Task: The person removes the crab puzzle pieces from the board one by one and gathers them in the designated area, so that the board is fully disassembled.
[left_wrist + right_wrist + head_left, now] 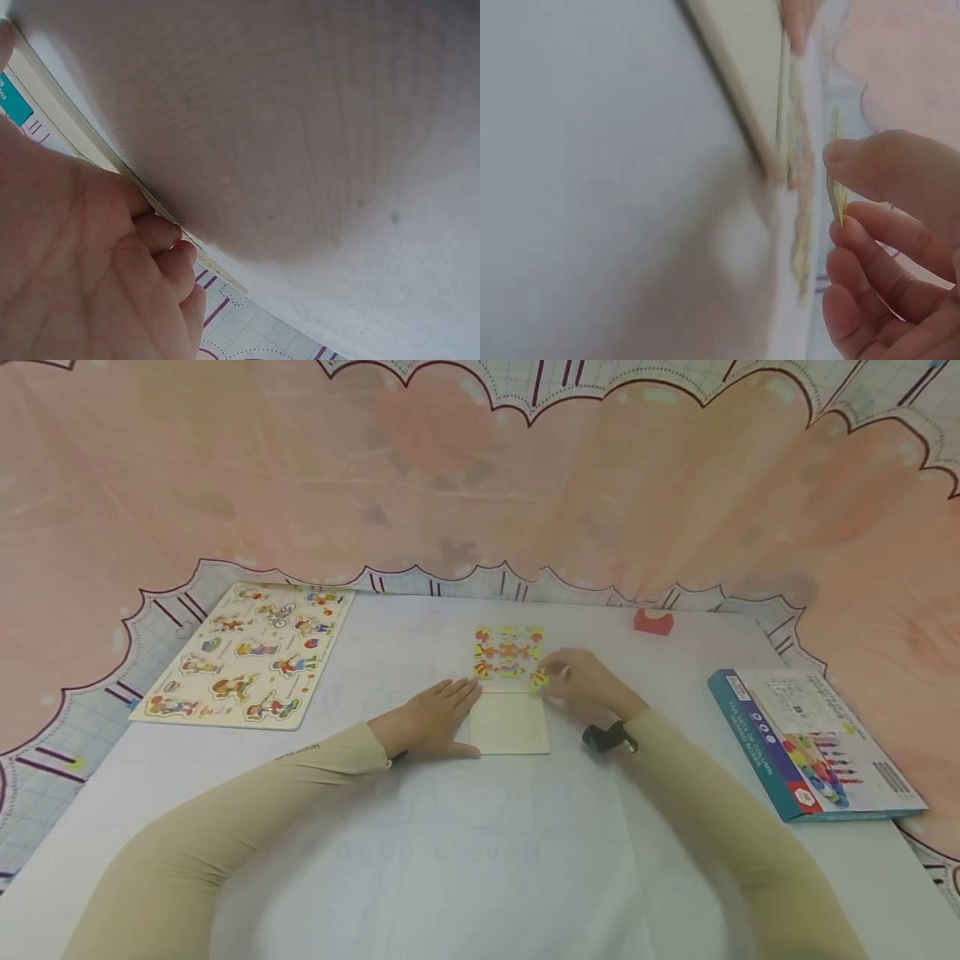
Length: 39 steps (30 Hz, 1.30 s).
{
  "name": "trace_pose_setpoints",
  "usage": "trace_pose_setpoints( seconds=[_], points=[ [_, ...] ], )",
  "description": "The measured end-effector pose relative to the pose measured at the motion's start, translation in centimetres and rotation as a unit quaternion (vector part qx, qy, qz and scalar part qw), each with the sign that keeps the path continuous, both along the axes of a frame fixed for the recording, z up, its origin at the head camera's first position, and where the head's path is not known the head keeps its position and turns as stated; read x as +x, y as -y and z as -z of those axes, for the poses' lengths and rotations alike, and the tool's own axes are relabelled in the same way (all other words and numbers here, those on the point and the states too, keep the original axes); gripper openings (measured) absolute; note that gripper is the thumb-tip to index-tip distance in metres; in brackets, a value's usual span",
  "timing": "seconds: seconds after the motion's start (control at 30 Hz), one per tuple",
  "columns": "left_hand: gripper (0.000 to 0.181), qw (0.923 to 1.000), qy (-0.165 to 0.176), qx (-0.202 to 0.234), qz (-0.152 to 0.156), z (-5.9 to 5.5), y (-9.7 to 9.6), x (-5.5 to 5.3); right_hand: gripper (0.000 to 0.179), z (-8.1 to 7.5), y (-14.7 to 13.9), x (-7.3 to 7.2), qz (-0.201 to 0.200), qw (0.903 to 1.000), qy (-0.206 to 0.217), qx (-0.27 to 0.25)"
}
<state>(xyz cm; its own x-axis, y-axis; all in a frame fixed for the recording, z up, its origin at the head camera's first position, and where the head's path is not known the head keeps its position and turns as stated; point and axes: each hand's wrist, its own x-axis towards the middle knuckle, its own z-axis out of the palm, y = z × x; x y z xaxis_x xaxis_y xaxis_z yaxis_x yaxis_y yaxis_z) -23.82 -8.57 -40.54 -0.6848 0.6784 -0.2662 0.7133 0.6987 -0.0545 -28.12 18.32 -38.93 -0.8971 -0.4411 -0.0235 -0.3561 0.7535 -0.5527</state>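
My right hand [577, 677] pinches a small flat yellow patterned puzzle piece [538, 682] between thumb and fingers. In the right wrist view the thin piece [836, 199] appears edge-on, held above the table. Rows of small colourful pieces [508, 651] lie just left of that hand, directly beyond a shallow cream square tray [510, 727]. No pieces show inside the tray. My left hand [435, 718] lies with straight fingers along the tray's left side, its fingertips right by the tray's upper left corner. The left wrist view shows the palm [82, 255] beside the tray edge.
A large picture puzzle board [243, 660] with figures lies at the back left of the white-covered table [450, 860]. At the right is a blue and white box [825, 743]. A red notched block [654, 622] sits at the back right, before a patterned peach cloth [480, 493].
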Motion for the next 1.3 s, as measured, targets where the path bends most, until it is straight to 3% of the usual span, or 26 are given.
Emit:
trace_pose_setpoints(
  seconds=[0.2, 0.4, 1.1, 1.3],
  points=[
    [0.099, 1.0000, -0.003, -0.001, 0.002, -0.1, 0.0, 0.1, 0.041, 0.4, 0.3, -2.0, 0.027, 0.9991, 0.028, 0.015],
    [0.099, 1.0000, 0.001, 0.001, 0.004, -0.4, -0.1, 0.3, 0.033, 0.9, 0.6, -3.0, 0.024, 0.9989, 0.035, 0.017],
    [0.099, 0.9999, 0.003, 0.008, 0.006, -0.2, 0.0, 0.2, 0.036, 1.2, 0.5, -3.4, 0.033, 0.9981, 0.051, 0.005],
    [0.099, 0.9995, 0.031, 0.009, 0.005, -0.4, 0.2, -0.2, 0.047, 1.4, -0.4, -3.3, 0.044, 0.9978, 0.042, -0.026]
  ],
)
